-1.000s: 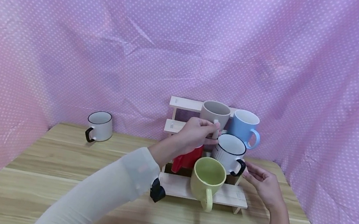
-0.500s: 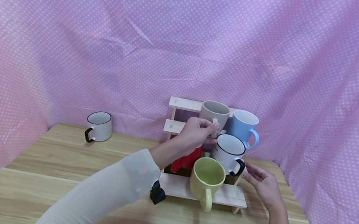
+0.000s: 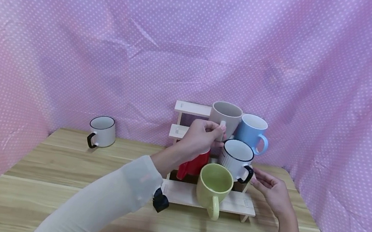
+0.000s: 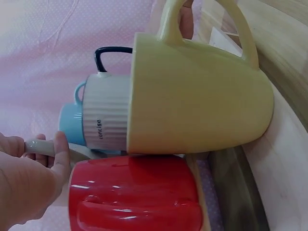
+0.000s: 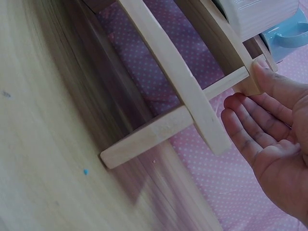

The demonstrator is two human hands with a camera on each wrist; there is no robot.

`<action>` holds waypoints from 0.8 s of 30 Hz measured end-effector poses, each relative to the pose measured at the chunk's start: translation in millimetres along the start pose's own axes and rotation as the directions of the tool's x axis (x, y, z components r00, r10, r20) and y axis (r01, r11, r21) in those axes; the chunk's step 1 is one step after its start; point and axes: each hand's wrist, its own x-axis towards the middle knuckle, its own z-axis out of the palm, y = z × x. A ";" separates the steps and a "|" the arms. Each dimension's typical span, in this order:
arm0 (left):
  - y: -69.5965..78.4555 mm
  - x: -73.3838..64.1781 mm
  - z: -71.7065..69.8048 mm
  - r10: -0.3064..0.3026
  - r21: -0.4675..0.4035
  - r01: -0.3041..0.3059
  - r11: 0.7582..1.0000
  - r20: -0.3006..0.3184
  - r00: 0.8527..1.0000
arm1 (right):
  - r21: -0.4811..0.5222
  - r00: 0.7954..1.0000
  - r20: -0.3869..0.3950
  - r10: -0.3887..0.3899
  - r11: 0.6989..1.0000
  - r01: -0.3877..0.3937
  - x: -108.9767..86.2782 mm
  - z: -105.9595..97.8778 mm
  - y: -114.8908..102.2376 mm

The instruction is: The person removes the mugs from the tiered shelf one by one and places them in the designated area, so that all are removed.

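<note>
My left hand (image 3: pixel 201 137) pinches the handle of a taupe mug (image 3: pixel 228 115) at the top tier of a three-tier wooden rack (image 3: pixel 177 191). In the left wrist view that handle (image 4: pixel 41 147) lies between thumb and fingers. On the rack's right side, my right hand (image 3: pixel 274 192) grips the end of the middle board; in the right wrist view its thumb (image 5: pixel 269 82) lies against the board end (image 5: pixel 248 86), with fingers curled beneath. A light blue mug (image 3: pixel 247 133) stands right of the taupe one. Below are a white ribbed mug (image 3: pixel 231 165) with black handle, a red mug (image 3: pixel 198 165) and a yellow-green mug (image 3: pixel 210 194).
Another white mug (image 3: pixel 103 136) with black rim and handle stands at the table's back left. The wood-grain table (image 3: pixel 87 173) is enclosed by a pink dotted cloth (image 3: pixel 143 63) behind and at both sides.
The taupe mug has risen slightly and shifted a little right in my left hand. My right hand stays at the rack, and the other mugs have not moved.
</note>
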 end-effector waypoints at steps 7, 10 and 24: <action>13.4 -4.5 -9.4 0.087 0.056 -0.088 0.995 0.019 0.996 | 0.002 1.000 0.005 0.005 1.000 -0.005 -0.2 -0.5 -1.4; 20.3 -6.2 -15.4 0.099 0.042 -0.100 0.994 0.026 0.995 | 0.004 1.000 0.006 0.004 1.000 -0.004 0.1 -0.6 -1.1; 42.8 -17.3 -54.1 0.157 0.093 -0.152 0.984 -0.050 0.986 | 0.003 1.000 0.009 0.001 1.000 -0.001 -1.8 0.0 -4.1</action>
